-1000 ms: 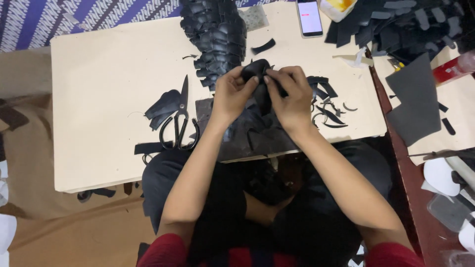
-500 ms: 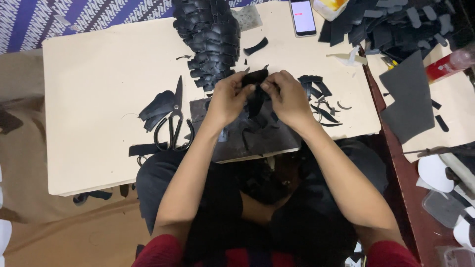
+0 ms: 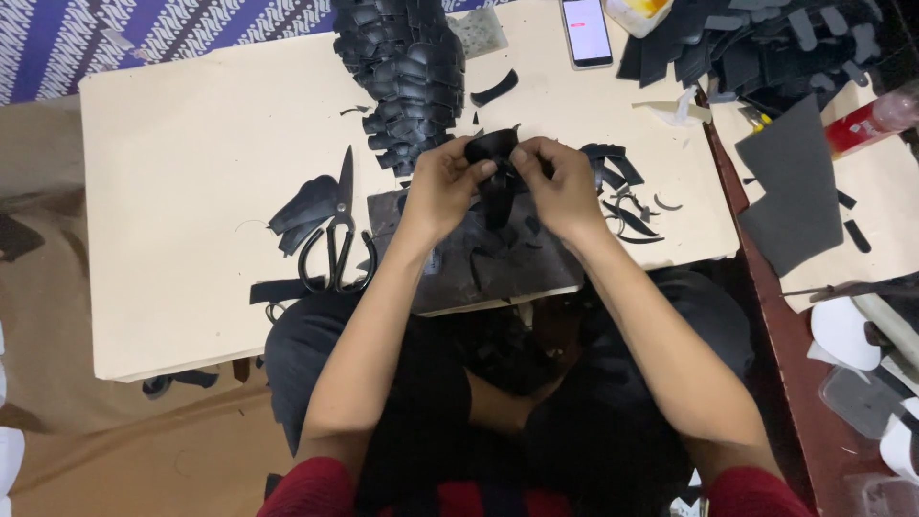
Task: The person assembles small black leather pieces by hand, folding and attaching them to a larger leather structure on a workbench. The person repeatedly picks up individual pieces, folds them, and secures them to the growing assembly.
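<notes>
1. The left hand (image 3: 442,187) and the right hand (image 3: 565,187) meet above the middle of the desk (image 3: 182,144), both pinching one small black piece (image 3: 494,158) between thumbs and fingertips; a narrow tail of it hangs down between the hands.
2. The piece is held clear of the desk, over a dark grey sheet (image 3: 479,263) that lies at the near edge.
3. Done, judging by what lies about: a long band of overlapping black pieces (image 3: 407,72) runs from just beyond the left hand to the far edge (it looks like finished work, row on row).
4. Cutting seems well along too: black scissors (image 3: 337,244) lie closed to the left of the sheet, with cut leaf-like shapes (image 3: 304,203) beside them and thin curved offcuts (image 3: 627,213) to the right of the right hand.
5. Left, as far as can be seen: a heap of loose black pieces (image 3: 756,43) at the far right corner, and a grey sheet (image 3: 795,191) on the neighbouring surface, uncut so far.
</notes>
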